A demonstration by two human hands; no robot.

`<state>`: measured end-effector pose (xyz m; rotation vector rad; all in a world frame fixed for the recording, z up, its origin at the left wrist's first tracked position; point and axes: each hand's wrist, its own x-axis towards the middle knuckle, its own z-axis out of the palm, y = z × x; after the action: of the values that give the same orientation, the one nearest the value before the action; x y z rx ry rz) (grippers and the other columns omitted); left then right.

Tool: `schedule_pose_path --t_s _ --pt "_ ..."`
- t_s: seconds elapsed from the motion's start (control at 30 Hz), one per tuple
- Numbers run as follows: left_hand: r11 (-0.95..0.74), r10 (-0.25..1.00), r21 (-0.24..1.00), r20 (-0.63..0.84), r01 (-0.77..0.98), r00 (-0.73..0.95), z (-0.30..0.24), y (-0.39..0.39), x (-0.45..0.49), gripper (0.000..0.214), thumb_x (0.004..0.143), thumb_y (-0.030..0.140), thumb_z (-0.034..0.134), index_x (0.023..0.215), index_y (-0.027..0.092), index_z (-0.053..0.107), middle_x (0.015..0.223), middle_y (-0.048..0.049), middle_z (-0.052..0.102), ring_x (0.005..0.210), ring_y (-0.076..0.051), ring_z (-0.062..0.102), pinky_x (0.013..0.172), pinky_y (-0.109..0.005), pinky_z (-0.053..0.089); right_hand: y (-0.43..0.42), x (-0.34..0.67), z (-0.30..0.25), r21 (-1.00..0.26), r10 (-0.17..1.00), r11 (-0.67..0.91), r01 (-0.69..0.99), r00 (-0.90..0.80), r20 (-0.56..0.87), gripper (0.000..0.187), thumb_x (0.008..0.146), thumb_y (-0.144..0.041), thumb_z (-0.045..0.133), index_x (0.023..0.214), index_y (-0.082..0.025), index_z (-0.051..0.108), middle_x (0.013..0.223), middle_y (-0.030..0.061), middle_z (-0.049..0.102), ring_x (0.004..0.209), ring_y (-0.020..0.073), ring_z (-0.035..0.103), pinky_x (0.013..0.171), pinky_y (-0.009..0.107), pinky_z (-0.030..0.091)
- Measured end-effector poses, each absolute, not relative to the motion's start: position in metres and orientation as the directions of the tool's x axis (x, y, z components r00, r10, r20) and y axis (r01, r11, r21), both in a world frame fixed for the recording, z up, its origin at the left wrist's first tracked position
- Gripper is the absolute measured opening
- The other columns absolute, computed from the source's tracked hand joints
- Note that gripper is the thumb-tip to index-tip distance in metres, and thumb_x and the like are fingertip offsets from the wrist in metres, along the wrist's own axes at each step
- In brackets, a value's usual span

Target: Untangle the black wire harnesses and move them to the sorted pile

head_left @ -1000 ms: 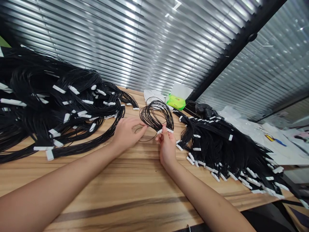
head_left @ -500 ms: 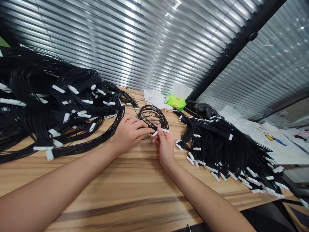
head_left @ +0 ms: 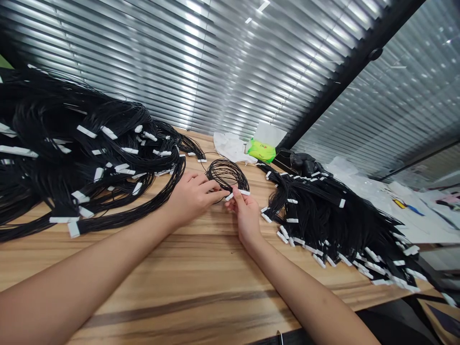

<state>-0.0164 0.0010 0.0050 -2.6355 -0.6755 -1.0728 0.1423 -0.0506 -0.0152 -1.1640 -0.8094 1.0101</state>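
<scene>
Wire coil (head_left: 227,165) sits lower now; my left hand (head_left: 193,195) has come in, fingertips nearly together, hold unclear. My right hand (head_left: 248,218) pinches white plugs (head_left: 245,192), so both meet there.

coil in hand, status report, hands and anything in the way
Right hand pinching coil at white connector. Left hand at coil, grip unclear. Left cable heap, right cable heap flank coil; nothing seen lying over it.

1 bright green packet (head_left: 261,150) beside a crumpled white sheet (head_left: 232,146), slatted blinds (head_left: 158,52) behind.
</scene>
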Motion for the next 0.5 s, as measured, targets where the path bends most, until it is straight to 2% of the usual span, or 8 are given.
schedule_pose_path --t_s 0.13,0.27,0.37,0.5 --pt "-0.855 0.379 -0.018 0.660 0.518 0.648 0.005 0.001 -0.014 0.019 0.091 0.025 0.052 0.098 0.029 0.069 0.088 -0.0002 0.069 0.080 -0.016 0.057 0.074 -0.034 0.034 -0.049 0.141 -0.017 -0.975 0.938 0.054 -0.218 0.346 -0.026 0.033 0.069 -0.046 0.071 0.069 -0.014 0.065 0.051 -0.0014 0.059 0.047 0.0105 0.051 0.046 0.023 0.042" --pt "-0.836 0.483 0.089 0.590 0.542 0.647 0.006 -0.001 -0.010 0.021 0.094 0.029 0.047 0.092 0.021 0.067 0.091 -0.0029 0.068 0.084 -0.017 0.058 0.074 -0.033 0.036 -0.050 0.139 -0.015 -0.983 0.948 0.044 -0.179 0.318 -0.016 0.032 0.068 -0.046 0.071 0.073 -0.014 0.067 0.052 -0.0012 0.060 0.048 0.0113 0.054 0.047 0.023 0.046" --pt "-0.818 0.541 0.159 0.543 0.553 0.643 0.006 -0.002 -0.008 0.021 0.094 0.030 0.047 0.090 0.019 0.065 0.092 -0.0033 0.067 0.087 -0.018 0.058 0.076 -0.032 0.037 -0.050 0.139 -0.014 -0.987 0.950 0.043 -0.156 0.311 -0.008 0.033 0.068 -0.046 0.072 0.074 -0.014 0.067 0.052 -0.0013 0.060 0.048 0.0113 0.055 0.047 0.023 0.048" --pt "-0.790 0.586 0.177 0.500 0.586 0.638 0.006 -0.004 -0.006 0.017 0.093 0.029 0.049 0.088 0.018 0.061 0.090 -0.0036 0.066 0.086 -0.018 0.058 0.074 -0.031 0.038 -0.050 0.140 -0.015 -0.990 0.949 0.037 -0.138 0.314 -0.008 0.034 0.067 -0.046 0.072 0.077 -0.014 0.069 0.051 -0.0016 0.060 0.047 0.0110 0.055 0.047 0.023 0.049"
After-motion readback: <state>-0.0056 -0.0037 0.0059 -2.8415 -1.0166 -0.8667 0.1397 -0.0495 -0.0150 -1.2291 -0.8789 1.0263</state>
